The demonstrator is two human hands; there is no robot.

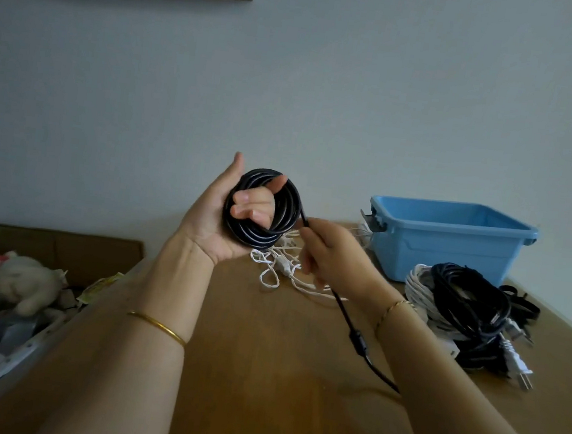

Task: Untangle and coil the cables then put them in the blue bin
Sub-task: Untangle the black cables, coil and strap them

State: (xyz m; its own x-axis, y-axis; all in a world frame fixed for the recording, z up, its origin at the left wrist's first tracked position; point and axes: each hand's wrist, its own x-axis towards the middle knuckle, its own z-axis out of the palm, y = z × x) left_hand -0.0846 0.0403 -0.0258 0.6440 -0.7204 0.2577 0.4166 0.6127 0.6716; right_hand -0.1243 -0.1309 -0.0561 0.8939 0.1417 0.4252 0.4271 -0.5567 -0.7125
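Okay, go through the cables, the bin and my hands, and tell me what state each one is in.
black cable: mostly coiled, tail hanging loose.
left hand: holds the coil, fingers through its middle.
right hand: pinches the loose tail.
blue bin: upright, no lid on, floor hidden.
white cord: tangled, lying on the table.
cable pile: heaped beside the bin, not in it.

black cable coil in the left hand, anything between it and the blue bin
Only the right hand, pinching the coil's loose tail, sits between the black cable coil and the open blue bin. The bin's top is uncovered; the uncoiled tail trails down under the right forearm.
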